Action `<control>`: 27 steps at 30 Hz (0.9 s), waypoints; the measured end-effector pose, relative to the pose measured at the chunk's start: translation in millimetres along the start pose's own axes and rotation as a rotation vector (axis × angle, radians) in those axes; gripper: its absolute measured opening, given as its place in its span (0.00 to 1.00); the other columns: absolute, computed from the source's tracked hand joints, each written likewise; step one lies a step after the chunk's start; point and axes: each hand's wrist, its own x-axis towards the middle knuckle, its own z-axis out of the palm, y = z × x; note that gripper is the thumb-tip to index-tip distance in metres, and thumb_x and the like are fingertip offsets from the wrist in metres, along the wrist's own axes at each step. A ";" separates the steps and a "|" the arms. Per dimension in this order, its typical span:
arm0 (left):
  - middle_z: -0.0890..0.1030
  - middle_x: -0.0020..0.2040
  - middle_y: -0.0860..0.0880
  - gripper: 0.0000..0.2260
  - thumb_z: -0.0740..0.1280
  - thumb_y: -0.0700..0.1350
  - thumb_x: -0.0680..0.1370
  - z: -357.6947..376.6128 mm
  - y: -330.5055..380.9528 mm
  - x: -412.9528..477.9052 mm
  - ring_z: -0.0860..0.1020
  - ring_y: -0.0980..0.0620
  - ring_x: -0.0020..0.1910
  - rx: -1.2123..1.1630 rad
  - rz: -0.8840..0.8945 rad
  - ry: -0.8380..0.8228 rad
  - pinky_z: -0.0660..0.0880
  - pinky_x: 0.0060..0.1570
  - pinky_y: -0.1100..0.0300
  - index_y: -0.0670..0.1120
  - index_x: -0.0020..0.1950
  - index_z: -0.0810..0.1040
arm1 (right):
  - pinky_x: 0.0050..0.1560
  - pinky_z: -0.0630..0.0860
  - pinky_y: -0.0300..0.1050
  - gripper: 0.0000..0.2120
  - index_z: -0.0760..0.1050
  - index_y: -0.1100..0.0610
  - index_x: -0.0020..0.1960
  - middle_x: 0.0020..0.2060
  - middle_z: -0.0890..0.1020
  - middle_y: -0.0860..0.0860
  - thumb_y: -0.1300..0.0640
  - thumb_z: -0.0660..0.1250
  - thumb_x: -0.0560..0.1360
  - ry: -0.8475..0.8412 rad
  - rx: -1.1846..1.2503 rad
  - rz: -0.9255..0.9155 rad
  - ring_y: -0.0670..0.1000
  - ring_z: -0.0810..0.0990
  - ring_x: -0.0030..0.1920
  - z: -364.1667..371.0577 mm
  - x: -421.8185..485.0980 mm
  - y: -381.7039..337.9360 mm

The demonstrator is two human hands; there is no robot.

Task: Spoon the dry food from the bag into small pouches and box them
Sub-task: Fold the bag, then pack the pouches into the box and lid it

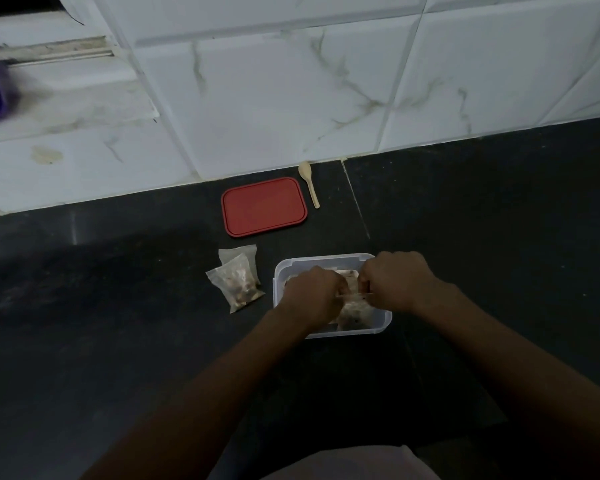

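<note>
Clear box [326, 260] open, holding a pouch [354, 308]; two filled pouches [239, 284] just left; red lid [264, 206] and pale spoon [309, 183] beyond.

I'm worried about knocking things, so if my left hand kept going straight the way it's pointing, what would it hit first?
Probably the right hand: the left hand points towards it over the clear box, with only the pouch both pinch between them. Depth is unclear.

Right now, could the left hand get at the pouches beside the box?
Likely yes, once freed: the left hand pinches a pouch in the box; nothing blocks the two pouches beside it.
</note>
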 end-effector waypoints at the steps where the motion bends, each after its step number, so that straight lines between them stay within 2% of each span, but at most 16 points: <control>1: 0.84 0.55 0.46 0.11 0.67 0.45 0.79 1.3 0.2 1.1 0.82 0.45 0.53 0.025 -0.003 0.010 0.80 0.51 0.48 0.50 0.58 0.84 | 0.47 0.73 0.46 0.10 0.80 0.47 0.58 0.49 0.80 0.48 0.48 0.70 0.78 -0.007 -0.006 0.015 0.49 0.79 0.47 0.1 -0.9 -0.8; 5: 0.85 0.53 0.49 0.09 0.70 0.48 0.77 -8.6 -0.2 -1.8 0.82 0.49 0.53 -0.045 -0.004 0.052 0.80 0.52 0.50 0.50 0.56 0.85 | 0.46 0.70 0.44 0.14 0.80 0.43 0.57 0.50 0.81 0.45 0.41 0.72 0.74 0.083 0.041 0.043 0.47 0.79 0.49 -4.2 -8.0 -1.3; 8: 0.86 0.49 0.55 0.06 0.72 0.49 0.76 -25.3 -10.0 -11.9 0.83 0.56 0.47 -0.200 -0.015 0.165 0.81 0.50 0.53 0.52 0.52 0.84 | 0.39 0.69 0.38 0.11 0.81 0.43 0.49 0.43 0.82 0.40 0.38 0.73 0.72 0.282 0.288 0.023 0.41 0.79 0.45 -11.9 -8.5 -4.2; 10: 0.84 0.49 0.56 0.03 0.71 0.49 0.78 -37.8 -20.8 -19.2 0.80 0.60 0.43 -0.249 -0.043 0.245 0.79 0.46 0.59 0.52 0.51 0.83 | 0.38 0.71 0.37 0.08 0.81 0.44 0.46 0.40 0.82 0.40 0.42 0.74 0.73 0.358 0.480 -0.012 0.38 0.79 0.42 -15.1 -1.2 -12.8; 12: 0.82 0.48 0.56 0.03 0.71 0.48 0.79 -49.5 -34.6 -26.3 0.78 0.61 0.42 -0.268 -0.092 0.339 0.76 0.44 0.63 0.52 0.52 0.82 | 0.42 0.77 0.39 0.04 0.82 0.45 0.47 0.40 0.82 0.40 0.48 0.75 0.74 0.401 0.571 -0.049 0.38 0.80 0.41 -15.0 12.8 -25.5; 15: 0.81 0.48 0.56 0.05 0.72 0.46 0.78 -61.6 -64.9 -34.9 0.79 0.59 0.45 -0.295 -0.232 0.455 0.77 0.46 0.62 0.50 0.53 0.83 | 0.48 0.81 0.43 0.06 0.84 0.47 0.52 0.43 0.84 0.42 0.52 0.74 0.75 0.437 0.621 -0.096 0.41 0.82 0.44 -15.9 40.5 -49.3; 17: 0.80 0.54 0.52 0.09 0.73 0.46 0.77 -63.2 -89.8 -37.7 0.79 0.55 0.50 -0.207 -0.330 0.429 0.77 0.50 0.58 0.48 0.57 0.83 | 0.56 0.79 0.46 0.09 0.84 0.47 0.55 0.48 0.86 0.43 0.51 0.73 0.76 0.419 0.586 -0.130 0.43 0.83 0.50 -18.9 59.0 -67.6; 19: 0.78 0.60 0.48 0.14 0.75 0.47 0.76 -61.9 -112.8 -38.4 0.79 0.51 0.55 -0.112 -0.421 0.335 0.78 0.54 0.54 0.48 0.62 0.82 | 0.62 0.76 0.50 0.12 0.83 0.48 0.59 0.53 0.86 0.44 0.51 0.72 0.76 0.415 0.537 -0.168 0.45 0.83 0.54 -20.9 76.1 -85.8; 22: 0.76 0.65 0.46 0.22 0.76 0.49 0.75 -62.2 -133.8 -41.5 0.78 0.48 0.60 -0.035 -0.538 0.187 0.78 0.59 0.48 0.48 0.67 0.77 | 0.64 0.71 0.51 0.17 0.80 0.50 0.64 0.58 0.85 0.47 0.51 0.71 0.76 0.376 0.471 -0.202 0.50 0.81 0.60 -20.8 99.2 -109.9; 25: 0.77 0.67 0.46 0.22 0.76 0.47 0.75 -60.9 -143.5 -44.7 0.78 0.48 0.62 -0.075 -0.597 0.127 0.78 0.59 0.49 0.48 0.68 0.77 | 0.62 0.66 0.51 0.23 0.75 0.51 0.71 0.63 0.82 0.48 0.50 0.72 0.76 0.299 0.434 -0.207 0.52 0.78 0.64 -18.2 119.2 -125.9; 27: 0.80 0.63 0.46 0.19 0.75 0.44 0.76 -59.5 -147.7 -46.6 0.80 0.49 0.58 -0.124 -0.612 0.123 0.79 0.56 0.51 0.48 0.66 0.78 | 0.65 0.66 0.51 0.25 0.73 0.51 0.72 0.64 0.81 0.49 0.49 0.72 0.76 0.235 0.413 -0.219 0.52 0.77 0.65 -17.2 128.7 -132.4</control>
